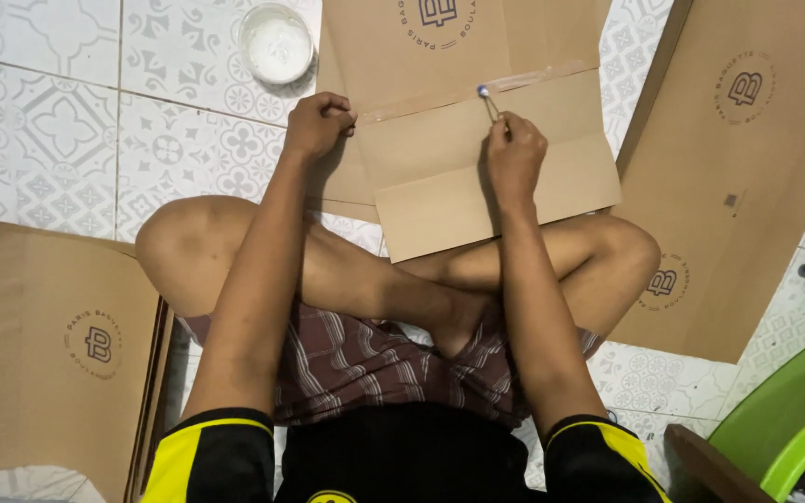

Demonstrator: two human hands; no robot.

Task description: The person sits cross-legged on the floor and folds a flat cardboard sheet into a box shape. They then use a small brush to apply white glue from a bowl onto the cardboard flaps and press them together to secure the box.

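Head view. We sit cross-legged on tiled floor (39, 140), flat cardboard sheet (477, 158) lying ahead of knees. Left hand (317, 123) curled, fingertips pinching sheet's left edge at fold line, likely to steady sheet. Right hand (514, 154) closed around thin stick applicator (488, 101), tip touching glossy strip along fold. Stick's long axis near upright in frame, tip pointing away from us, leaning slightly left. Sheet's long axis left–right. White round dish (276, 42) beyond sheet's far-left corner, within reach. More cardboard stacks (48, 354) flank us.

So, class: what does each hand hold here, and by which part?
The right hand holds a thin brush by its handle. The left hand pinches the edge of the folded cardboard flap.
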